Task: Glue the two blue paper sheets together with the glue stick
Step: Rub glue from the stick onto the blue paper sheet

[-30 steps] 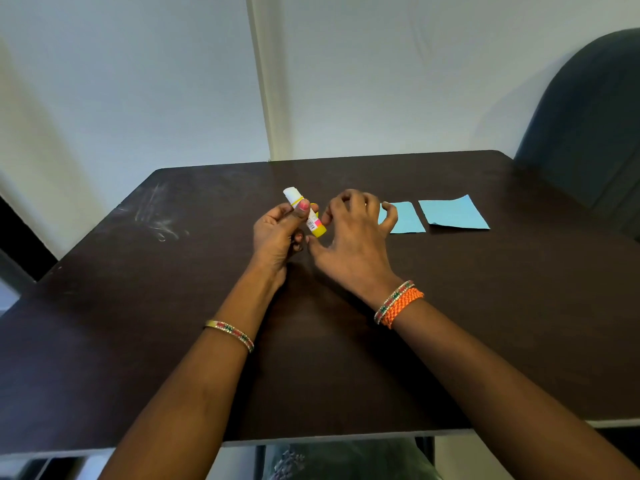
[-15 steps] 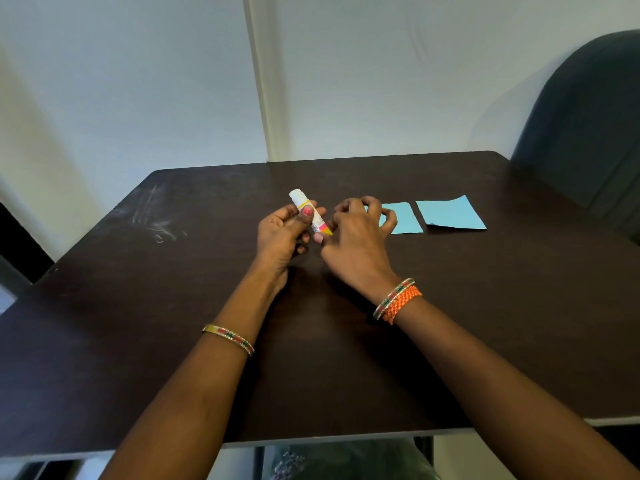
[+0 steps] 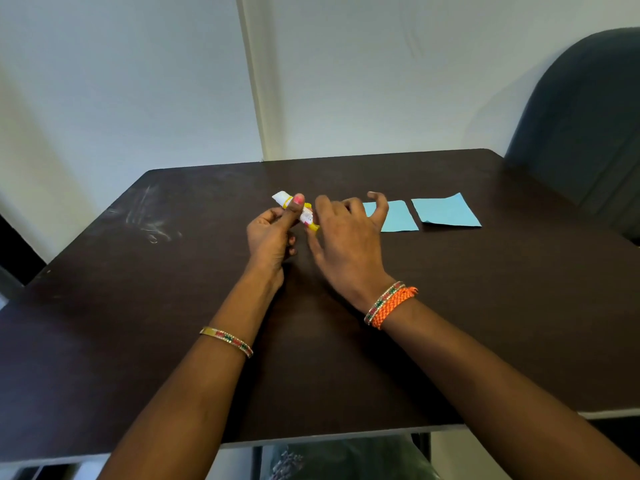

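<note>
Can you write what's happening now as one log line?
left hand: grips glue stick | right hand: open at its yellow end | blue sheets: apart on table

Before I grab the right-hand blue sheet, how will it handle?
The right-hand blue sheet looks thin, so it will probably flop when lifted. One far corner curls up, a likely place to pinch. Lying on the smooth table, it may slide if pushed.
</note>
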